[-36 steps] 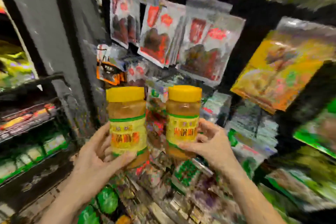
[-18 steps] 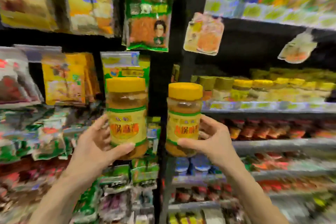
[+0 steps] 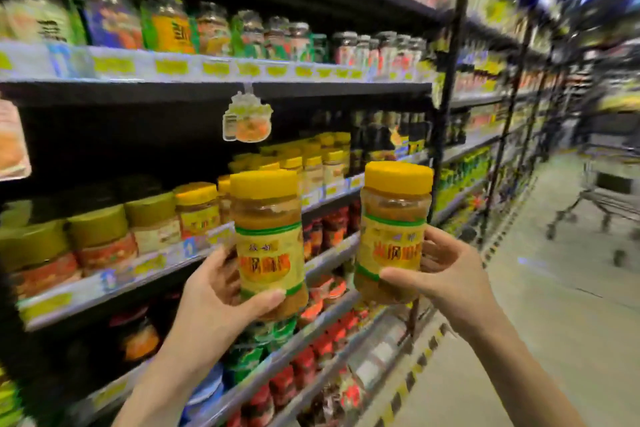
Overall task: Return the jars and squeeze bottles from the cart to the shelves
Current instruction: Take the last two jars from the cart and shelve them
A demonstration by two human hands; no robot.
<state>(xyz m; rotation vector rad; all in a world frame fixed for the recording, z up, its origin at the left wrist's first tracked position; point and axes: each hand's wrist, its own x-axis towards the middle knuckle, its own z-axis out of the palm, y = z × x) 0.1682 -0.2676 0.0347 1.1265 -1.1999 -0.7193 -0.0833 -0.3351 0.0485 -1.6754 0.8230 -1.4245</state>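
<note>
The left hand (image 3: 221, 291) grips a clear plastic jar with a yellow screw lid and a yellow-and-green label (image 3: 268, 243), fingers behind it and the thumb wrapped across its lower front, so the label faces outward and can be read. The right hand (image 3: 446, 274) grips a second jar (image 3: 394, 229) of the same kind in the same way, thumb low on the label. Both jars are upright, side by side but apart, held in the air in front of the black metal store shelves (image 3: 173, 94) and touching none of them. Gripping low leaves the lids free, which I judge suits setting each jar down base first. A row of yellow-lidded jars (image 3: 313, 163) stands on the middle shelf just behind the two held ones; the lids match, so that looks the likely home. The wire shopping cart (image 3: 613, 184) stands well apart down the aisle on the right, blurred. Neither jar is shelved yet
</note>
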